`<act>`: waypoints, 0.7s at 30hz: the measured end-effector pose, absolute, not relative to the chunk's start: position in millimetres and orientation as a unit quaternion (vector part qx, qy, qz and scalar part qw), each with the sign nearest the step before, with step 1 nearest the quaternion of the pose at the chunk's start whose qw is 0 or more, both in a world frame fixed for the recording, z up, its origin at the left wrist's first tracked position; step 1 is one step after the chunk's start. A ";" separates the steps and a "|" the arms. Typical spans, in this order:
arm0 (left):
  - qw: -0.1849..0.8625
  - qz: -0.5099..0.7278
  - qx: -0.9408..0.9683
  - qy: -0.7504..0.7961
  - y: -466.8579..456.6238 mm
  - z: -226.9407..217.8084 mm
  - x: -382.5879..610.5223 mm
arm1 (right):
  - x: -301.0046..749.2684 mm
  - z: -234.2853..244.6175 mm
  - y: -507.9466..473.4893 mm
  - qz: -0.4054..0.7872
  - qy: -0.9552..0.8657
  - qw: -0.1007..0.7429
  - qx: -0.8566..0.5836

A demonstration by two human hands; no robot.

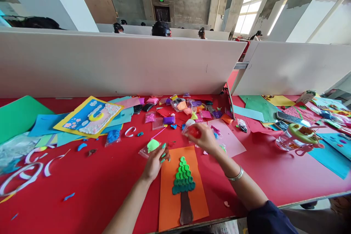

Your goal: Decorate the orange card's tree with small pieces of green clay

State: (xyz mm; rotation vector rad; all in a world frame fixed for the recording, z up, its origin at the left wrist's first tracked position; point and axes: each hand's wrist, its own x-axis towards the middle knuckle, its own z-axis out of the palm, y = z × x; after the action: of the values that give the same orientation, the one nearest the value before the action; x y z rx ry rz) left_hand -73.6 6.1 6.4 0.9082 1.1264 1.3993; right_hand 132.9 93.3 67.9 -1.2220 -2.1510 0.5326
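Observation:
An orange card (170,186) lies near the table's front edge, bearing a clay tree (183,181) with green scale-like foliage and a brown trunk. My left hand (155,161), with green nails, rests on the card's upper left corner beside a clear bag of light green clay (151,146); its fingers are curled on the bag's edge. My right hand (204,139), with a silver bangle on the wrist, is closed on a clear bag of red clay (193,131) just above the card.
Several small bags of coloured clay (178,108) are scattered in the middle of the red table (95,182). A blue and yellow clay picture (89,117) lies at left, paper strips (24,170) further left. A jar with a green lid (297,137) and phones (289,117) are at right. White partitions (109,62) stand behind.

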 end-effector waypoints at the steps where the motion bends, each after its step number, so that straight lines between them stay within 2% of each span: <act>1: 0.525 0.584 0.392 0.479 6.5 7.1 -75.0 | 141.1 72.9 98.6 0.171 -0.799 0.295 -0.496; 3: 0.492 0.575 0.432 0.491 5.5 8.7 -77.6 | 156.1 80.8 102.8 0.116 -0.791 0.279 -0.531; 6: 0.423 0.578 0.474 0.512 -4.7 13.7 -77.0 | 169.2 86.7 82.7 0.129 -0.781 0.339 -0.509; 8: 0.386 0.579 0.500 0.516 -18.9 18.5 -71.7 | 170.4 86.5 52.9 0.237 -0.797 0.347 -0.434; 11: 0.332 0.577 0.557 0.497 -48.4 24.1 -57.4 | 163.5 78.8 2.2 0.433 -0.793 0.268 -0.334; 15: 0.258 0.575 0.629 0.455 -89.7 21.1 -34.3 | 149.8 55.5 -50.0 0.601 -0.708 0.231 -0.288; 21: 0.149 0.550 0.698 0.434 -158.4 -4.5 -7.6 | 150.2 -3.2 -136.3 0.729 -0.541 0.307 -0.286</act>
State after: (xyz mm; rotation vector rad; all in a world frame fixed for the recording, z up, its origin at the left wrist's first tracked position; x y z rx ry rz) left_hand -7.6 -158.4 -4.5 2.0064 1.2465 1.5826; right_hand 150.2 -136.3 -3.2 -0.7557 -1.4323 1.9285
